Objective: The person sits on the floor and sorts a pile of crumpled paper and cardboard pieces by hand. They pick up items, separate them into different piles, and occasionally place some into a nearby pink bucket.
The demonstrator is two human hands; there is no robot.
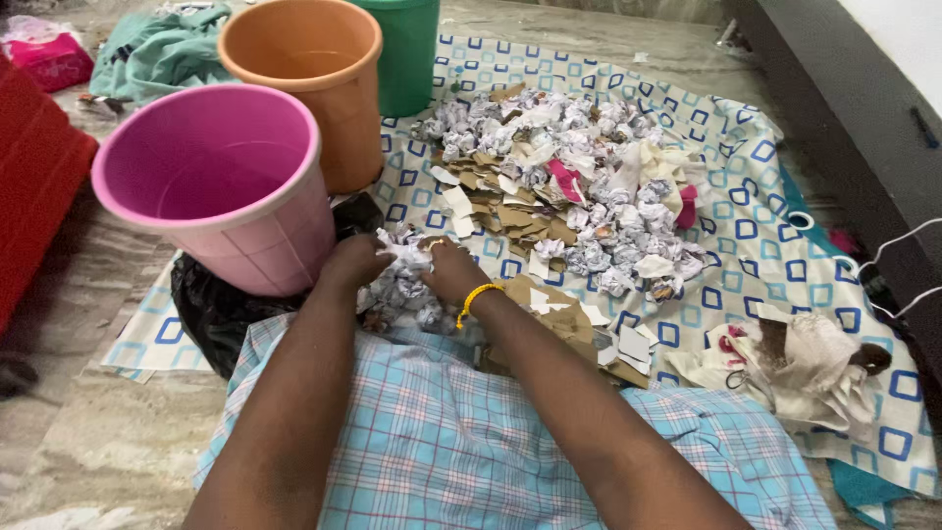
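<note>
My left hand (355,261) and my right hand (453,271) meet over a small heap of crumpled paper balls (402,290) just in front of my lap. Both hands close their fingers on a crumpled white paper ball (405,249) between them. A yellow band (474,297) circles my right wrist. Beyond the hands lies a big pile of crumpled paper, cardboard scraps and cloth bits (564,191) on a white sheet with blue squares (746,231).
A pink bucket (218,182) stands at my left, an orange bucket (306,69) and a green bucket (407,49) behind it. A black bag (211,309) lies under the pink bucket. Cardboard pieces (579,329) and a crumpled cloth heap (800,368) sit at right.
</note>
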